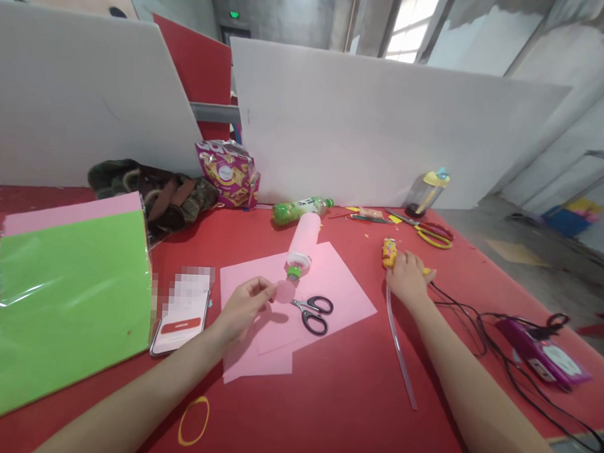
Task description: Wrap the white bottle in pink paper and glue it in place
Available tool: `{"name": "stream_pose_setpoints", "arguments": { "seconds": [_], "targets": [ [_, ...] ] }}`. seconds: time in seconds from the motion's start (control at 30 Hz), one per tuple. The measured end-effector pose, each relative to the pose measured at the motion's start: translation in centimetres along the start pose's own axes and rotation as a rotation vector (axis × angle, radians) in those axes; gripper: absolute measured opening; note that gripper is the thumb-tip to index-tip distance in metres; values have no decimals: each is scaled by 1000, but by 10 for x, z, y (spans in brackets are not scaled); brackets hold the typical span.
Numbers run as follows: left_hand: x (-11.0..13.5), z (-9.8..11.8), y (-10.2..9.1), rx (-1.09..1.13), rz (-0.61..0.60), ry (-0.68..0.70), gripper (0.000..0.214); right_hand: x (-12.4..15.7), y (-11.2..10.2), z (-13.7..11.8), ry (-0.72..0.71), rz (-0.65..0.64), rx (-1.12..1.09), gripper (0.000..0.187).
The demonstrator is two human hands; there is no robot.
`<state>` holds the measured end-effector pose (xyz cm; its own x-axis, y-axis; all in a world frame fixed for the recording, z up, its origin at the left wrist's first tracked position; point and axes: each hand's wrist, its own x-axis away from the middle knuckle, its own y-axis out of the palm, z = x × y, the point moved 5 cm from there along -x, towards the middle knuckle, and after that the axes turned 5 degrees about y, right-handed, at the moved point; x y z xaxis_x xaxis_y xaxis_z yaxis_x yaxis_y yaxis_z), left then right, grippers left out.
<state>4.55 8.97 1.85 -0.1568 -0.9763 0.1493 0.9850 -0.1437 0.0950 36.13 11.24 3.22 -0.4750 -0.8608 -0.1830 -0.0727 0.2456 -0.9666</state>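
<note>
Bare arms are nearest the camera, a left arm (149, 387) and a right arm (470, 374), both reaching over a red table (313, 421). On the far left lies a big green sheet (73, 303), and next to it is a phone (177, 338). Then comes a thin yellow ring (181, 431), flat on the table. Next, the left hand (243, 307) pinches a pink paper circle (286, 292) by its left edge, thumb and fingers close together. The circle sticks out to the right of the fingertips, over some pink paper (342, 278) and close to the green cap (294, 273) of a pink-wrapped bottle (305, 235). I can't tell if it touches the cap. The circle looks light and thin, so it would likely crease if squeezed hard; the rim seems best to hold. Small black scissors (304, 309) lie just right of it. Farther right, the right hand (408, 278) has its fingers curled over a yellow glue gun (389, 252), whose front pokes out past the fingers. It is probably hard, heavier than paper, and maybe hot at the tip, so the handle seems the safe part. One clear stick (400, 351) trails toward the camera, and a purple box (546, 361) sits at the far right
</note>
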Motion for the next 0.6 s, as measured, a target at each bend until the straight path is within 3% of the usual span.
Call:
{"name": "stream_pose_setpoints", "arguments": {
  "seconds": [0.13, 0.3, 0.5, 0.6],
  "targets": [
    [0, -2, 1, 0, -17, 5, 32, -6, 4, 18, 62, -108, 91, 39],
    [1, -2, 1, -18, -15, -11, 30, -8, 8, 17, 84, -164, 91, 42],
    [-3, -4, -5, -112, 8, 22, 23, -1, 14, 4, -40, -169, 50, 41],
    [-6, 0, -10, -297, 21, 109, 18, 4, 12, -6, -146, -130, -14, 44]
  ]
}}
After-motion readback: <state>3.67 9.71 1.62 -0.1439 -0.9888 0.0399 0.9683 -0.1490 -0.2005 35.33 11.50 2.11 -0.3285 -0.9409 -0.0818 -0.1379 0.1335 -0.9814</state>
